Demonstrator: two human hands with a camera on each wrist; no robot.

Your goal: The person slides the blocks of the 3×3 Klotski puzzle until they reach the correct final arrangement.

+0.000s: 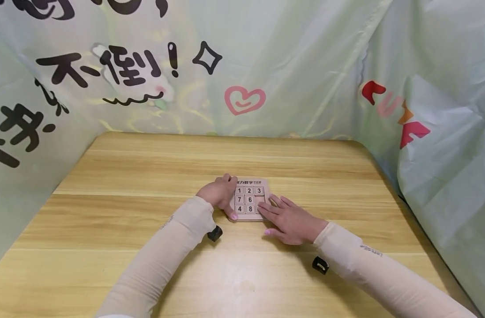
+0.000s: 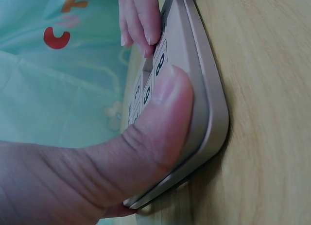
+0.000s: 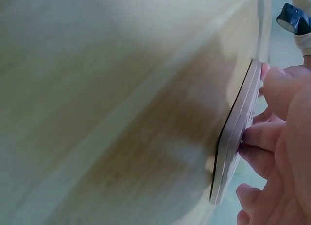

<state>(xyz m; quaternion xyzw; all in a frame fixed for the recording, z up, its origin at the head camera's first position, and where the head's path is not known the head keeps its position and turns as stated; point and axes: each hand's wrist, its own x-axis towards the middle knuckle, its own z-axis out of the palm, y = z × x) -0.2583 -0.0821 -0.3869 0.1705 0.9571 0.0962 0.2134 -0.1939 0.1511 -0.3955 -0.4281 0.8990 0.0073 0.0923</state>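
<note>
A square sliding number puzzle (image 1: 248, 217) lies flat on the wooden table, its tiles reading 1, 2, 3 on the back row, then 7, 6 and a gap, then 4 and 8 at the front. My left hand (image 1: 219, 193) grips its left side, fingers at the back corner and thumb (image 2: 163, 106) over the front corner. From the right, my right hand (image 1: 293, 223) reaches in with fingers fairly straight. Its fingertips touch the front right of the tile field, hiding the spot beside the 8. In the right wrist view, those fingers (image 3: 265, 137) lie on the puzzle's upper face.
The wooden table (image 1: 155, 161) spreads around the puzzle on every side. A pale green printed cloth (image 1: 298, 66) hangs behind and along both sides. Small black mounts (image 1: 215, 233) sit at both wrists, low over the tabletop.
</note>
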